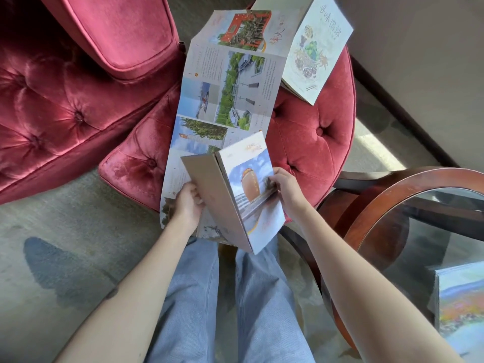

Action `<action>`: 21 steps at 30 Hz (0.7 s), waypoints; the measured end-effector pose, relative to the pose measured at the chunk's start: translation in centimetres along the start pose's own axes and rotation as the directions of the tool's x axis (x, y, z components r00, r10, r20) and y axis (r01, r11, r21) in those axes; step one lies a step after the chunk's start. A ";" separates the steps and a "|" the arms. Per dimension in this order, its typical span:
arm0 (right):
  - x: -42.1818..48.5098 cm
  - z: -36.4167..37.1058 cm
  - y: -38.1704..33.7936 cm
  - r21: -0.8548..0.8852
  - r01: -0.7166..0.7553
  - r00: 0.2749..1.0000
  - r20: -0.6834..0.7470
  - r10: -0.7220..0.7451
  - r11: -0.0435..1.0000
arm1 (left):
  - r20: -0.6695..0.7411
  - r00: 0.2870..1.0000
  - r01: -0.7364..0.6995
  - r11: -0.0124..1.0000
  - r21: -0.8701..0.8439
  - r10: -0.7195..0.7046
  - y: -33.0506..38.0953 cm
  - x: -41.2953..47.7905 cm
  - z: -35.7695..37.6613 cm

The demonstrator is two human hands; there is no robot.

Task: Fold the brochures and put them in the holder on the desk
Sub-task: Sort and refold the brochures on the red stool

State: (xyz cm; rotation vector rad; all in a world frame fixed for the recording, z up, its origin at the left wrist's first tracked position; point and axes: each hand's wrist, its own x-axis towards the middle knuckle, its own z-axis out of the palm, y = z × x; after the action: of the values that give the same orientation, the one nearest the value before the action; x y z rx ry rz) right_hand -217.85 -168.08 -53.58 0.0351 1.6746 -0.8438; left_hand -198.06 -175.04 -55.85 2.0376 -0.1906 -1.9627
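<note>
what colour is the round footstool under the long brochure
Deep red velvet footstool, button-tufted; head view.

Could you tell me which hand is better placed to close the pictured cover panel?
Probably the right hand: its fingers pinch the free edge of the cover panel, while the left hand grips the plain panel opposite, steadying the brochure.

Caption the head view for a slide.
Left hand and right hand grip the folded near panels of a long brochure spread over a red ottoman; another brochure lies beyond.
</note>
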 end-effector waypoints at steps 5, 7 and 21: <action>-0.8 1.5 0.4 0.025 -0.012 0.991 0.137 0.008 1.000 | 0.194 0.981 -0.026 0.997 0.077 0.011 -0.3 -1.1 1.9; -1.1 1.9 0.5 0.049 -0.015 0.986 0.165 0.006 0.999 | 0.292 0.956 -0.071 0.983 0.169 0.019 -0.3 -1.7 2.8; -1.8 0.8 1.9 0.008 0.023 0.998 0.056 -0.023 1.000 | 0.289 0.947 0.079 0.974 0.211 -0.139 -0.8 -3.1 3.3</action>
State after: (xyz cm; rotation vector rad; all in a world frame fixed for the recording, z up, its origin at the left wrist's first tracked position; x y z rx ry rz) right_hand -215.82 -166.37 -52.96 -0.0033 1.6223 -0.8606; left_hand -201.63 -173.75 -53.22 1.8838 -0.3597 -2.4083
